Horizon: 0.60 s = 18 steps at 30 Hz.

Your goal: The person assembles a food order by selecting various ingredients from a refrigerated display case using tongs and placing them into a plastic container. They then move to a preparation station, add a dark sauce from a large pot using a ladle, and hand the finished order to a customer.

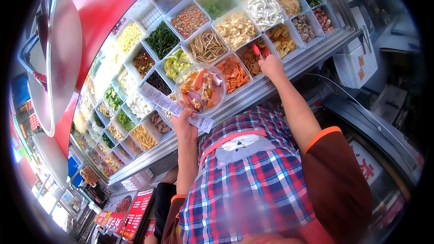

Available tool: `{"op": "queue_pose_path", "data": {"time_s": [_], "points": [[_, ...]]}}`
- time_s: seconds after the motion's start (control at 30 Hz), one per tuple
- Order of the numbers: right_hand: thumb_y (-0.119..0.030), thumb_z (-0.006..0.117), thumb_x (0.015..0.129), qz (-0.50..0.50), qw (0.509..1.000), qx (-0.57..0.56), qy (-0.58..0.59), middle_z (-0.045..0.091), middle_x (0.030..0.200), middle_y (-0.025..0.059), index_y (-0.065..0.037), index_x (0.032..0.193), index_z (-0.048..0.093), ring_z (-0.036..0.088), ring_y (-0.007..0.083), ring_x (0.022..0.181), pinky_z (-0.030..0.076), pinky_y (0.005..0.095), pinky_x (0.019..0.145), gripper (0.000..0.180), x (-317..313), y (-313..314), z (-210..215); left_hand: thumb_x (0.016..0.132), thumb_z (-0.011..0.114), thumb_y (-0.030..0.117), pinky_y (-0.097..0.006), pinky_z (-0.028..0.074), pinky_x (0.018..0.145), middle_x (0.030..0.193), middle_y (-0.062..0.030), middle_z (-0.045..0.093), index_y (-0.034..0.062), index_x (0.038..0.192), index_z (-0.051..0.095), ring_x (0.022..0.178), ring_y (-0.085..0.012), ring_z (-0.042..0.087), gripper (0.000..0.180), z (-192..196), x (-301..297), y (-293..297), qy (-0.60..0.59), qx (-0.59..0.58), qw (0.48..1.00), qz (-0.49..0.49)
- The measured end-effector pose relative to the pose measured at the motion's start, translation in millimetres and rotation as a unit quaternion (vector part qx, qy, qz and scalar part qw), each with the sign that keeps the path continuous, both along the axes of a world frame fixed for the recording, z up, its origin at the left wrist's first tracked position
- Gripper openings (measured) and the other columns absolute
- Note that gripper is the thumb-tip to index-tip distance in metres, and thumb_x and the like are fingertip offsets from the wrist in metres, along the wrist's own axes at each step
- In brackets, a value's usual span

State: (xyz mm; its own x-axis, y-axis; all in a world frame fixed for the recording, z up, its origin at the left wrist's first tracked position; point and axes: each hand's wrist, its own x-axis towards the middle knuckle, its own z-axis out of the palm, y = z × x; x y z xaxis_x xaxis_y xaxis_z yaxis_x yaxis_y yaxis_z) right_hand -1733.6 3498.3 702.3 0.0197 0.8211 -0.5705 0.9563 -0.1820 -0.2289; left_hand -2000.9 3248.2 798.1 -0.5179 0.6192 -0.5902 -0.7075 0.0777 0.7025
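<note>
My left hand (184, 125) is closed on a clear round bowl (218, 107) and a long printed paper slip (159, 98). Sliced purple onion, orange pieces and pale bits fill the bowl, which hovers over the near edge of the food bins. In my right hand (272, 67) are red-tipped tongs (258, 51), their ends down at a bin of brown slices (247, 58). Whether the tongs pinch any food is too small to tell. Between bowl and tongs lies a bin of shredded orange food (233, 73).
Rows of white bins with noodles (264, 9), greens (162, 39) and peanuts (189, 21) stretch leftward and away. A metal ledge (312, 54) borders them nearest me. A curved glass-like panel (54, 58) stands at left; a white box (357, 68) stands right.
</note>
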Motion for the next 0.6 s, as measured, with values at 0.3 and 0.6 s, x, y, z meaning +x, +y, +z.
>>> {"op": "queue_pose_path", "data": {"time_s": [0.3, 0.6], "points": [[-0.032, 0.067, 0.096, -0.194, 0.945, -0.164, 0.204, 0.062, 0.060, 0.0113, 0.004, 0.085, 0.065, 0.063, 0.0221, 0.049, 0.047, 0.0387, 0.042, 0.037, 14, 14, 17, 0.080, 0.062, -0.005, -0.026, 0.046, 0.064, 0.084, -0.0017, 0.054, 0.0057, 0.099, 0.054, 0.069, -0.0127, 0.052, 0.023, -1, 3, 5, 0.013, 0.051, 0.998, -0.017], [-0.027, 0.067, 0.097, -0.145, 0.982, -0.074, 0.099, 0.068, 0.070, 0.0191, 0.006, 0.089, 0.068, 0.065, 0.0270, 0.049, 0.052, 0.0415, 0.047, 0.035, -11, 21, -23, 0.081, 0.062, -0.004, -0.027, 0.047, 0.064, 0.083, -0.0022, 0.055, 0.0074, 0.098, 0.054, 0.067, -0.0133, 0.053, 0.022, -9, 2, 2, -0.002, 0.013, 1.000, 0.003]]}}
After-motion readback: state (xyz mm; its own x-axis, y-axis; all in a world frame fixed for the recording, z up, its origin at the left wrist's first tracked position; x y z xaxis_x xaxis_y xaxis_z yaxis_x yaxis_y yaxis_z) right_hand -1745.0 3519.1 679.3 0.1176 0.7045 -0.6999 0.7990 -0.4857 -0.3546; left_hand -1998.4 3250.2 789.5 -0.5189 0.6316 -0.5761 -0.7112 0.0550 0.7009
